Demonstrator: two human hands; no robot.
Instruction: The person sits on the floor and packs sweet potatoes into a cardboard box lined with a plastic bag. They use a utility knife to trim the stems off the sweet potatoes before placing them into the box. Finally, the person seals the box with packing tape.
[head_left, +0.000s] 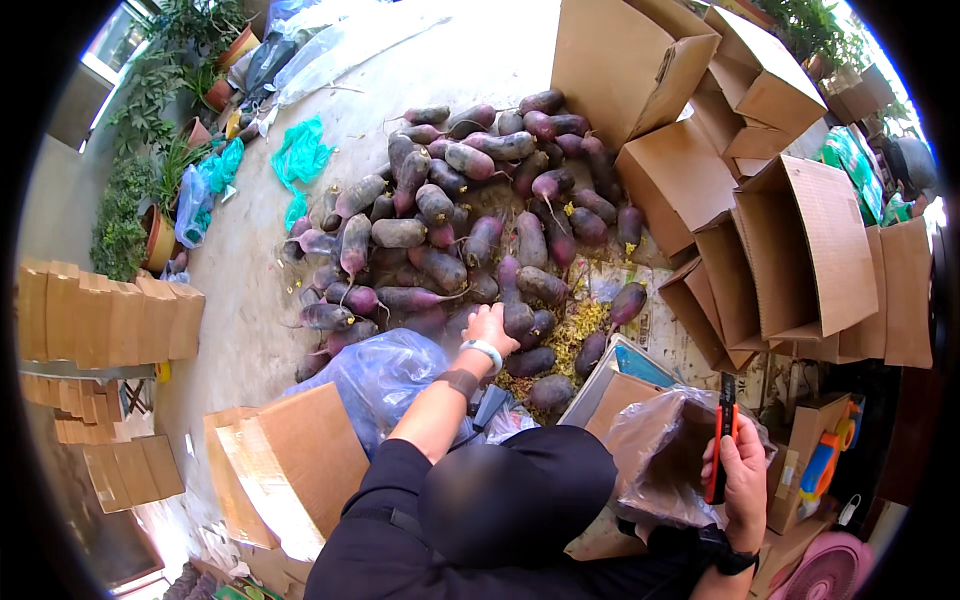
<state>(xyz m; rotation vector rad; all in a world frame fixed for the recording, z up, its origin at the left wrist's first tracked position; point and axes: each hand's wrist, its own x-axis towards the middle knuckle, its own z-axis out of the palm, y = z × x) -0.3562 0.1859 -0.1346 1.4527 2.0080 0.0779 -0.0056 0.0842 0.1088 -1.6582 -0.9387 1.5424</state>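
My left hand (489, 331), with a pale bangle at the wrist, reaches into a pile of dark purple radishes. Its fingers and thumb are around the lower end of one purple radish (517, 319); part of the grip is hidden. In my right hand (739, 465), a red-and-black utility knife (721, 442) points away from me. Just left of that hand stands a cardboard box lined with clear plastic (667, 450). A bluish plastic bag (390, 364) lies beside my left forearm.
Open cardboard boxes (806, 247) crowd the right side. Another carton (300, 457) stands at my left, with stacked flattened cartons (105, 315) beyond. A tape dispenser (821, 457) and a pink fan (825, 566) are at lower right. Green plastic (300, 154) lies on the floor.
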